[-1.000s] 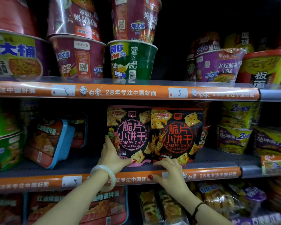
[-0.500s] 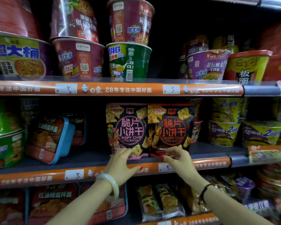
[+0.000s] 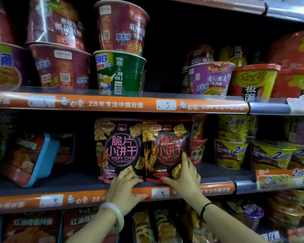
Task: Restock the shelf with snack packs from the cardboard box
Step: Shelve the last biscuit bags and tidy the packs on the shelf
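Two black "Crispy Chip" snack packs stand upright side by side on the middle shelf (image 3: 74, 181). The left one is the pink-trimmed pack (image 3: 119, 148) and the right one is the red-trimmed pack (image 3: 165, 146). My left hand (image 3: 125, 188) lies flat over the shelf's front edge. Its fingertips touch the pink pack's bottom seam and its thumb rests on the orange price strip. My right hand (image 3: 184, 178) holds the red pack's lower right corner, fingers on its face and thumb under its bottom edge. The cardboard box is out of view.
Red noodle cups (image 3: 197, 151) stand just right of the red pack, with yellow-purple bowls (image 3: 230, 153) beyond them. A blue-rimmed tray meal (image 3: 33, 158) leans at the left, with a gap of dark shelf between it and the pink pack. Stacked big noodle bowls (image 3: 119, 71) fill the upper shelf.
My left hand slid from the pink pack's left side down to its bottom edge. My right hand moved up from below the red pack onto its lower right corner.
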The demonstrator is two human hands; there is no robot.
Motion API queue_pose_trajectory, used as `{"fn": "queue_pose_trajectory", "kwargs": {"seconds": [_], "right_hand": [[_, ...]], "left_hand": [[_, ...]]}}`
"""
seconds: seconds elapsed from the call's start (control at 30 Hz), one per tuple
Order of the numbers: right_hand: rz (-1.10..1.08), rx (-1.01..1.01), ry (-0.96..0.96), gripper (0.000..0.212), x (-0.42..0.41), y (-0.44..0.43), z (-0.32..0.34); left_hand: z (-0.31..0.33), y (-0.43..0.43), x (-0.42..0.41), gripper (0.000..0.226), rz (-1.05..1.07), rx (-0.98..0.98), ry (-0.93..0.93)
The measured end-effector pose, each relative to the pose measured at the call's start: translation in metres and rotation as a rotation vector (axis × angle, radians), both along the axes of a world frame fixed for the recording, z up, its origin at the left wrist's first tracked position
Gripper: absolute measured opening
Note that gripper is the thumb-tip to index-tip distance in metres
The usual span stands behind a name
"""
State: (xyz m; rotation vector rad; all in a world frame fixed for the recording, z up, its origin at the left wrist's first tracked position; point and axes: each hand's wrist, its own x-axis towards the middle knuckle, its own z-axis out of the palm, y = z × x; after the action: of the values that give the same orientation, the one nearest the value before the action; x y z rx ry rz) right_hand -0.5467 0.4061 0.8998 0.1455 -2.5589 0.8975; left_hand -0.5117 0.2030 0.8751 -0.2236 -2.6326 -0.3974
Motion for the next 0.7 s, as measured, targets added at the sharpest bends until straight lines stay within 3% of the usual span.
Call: {"fn": "queue_pose_trajectory", "kwargs": {"seconds": [0.7], "right_hand": [[-0.136, -0.123, 0.022, 0.108, -0.018, -0.028, -0.010]], "left_hand": [[0.004, 0.005, 0.001, 0.045, 0.016, 0.089, 0.012]]}}
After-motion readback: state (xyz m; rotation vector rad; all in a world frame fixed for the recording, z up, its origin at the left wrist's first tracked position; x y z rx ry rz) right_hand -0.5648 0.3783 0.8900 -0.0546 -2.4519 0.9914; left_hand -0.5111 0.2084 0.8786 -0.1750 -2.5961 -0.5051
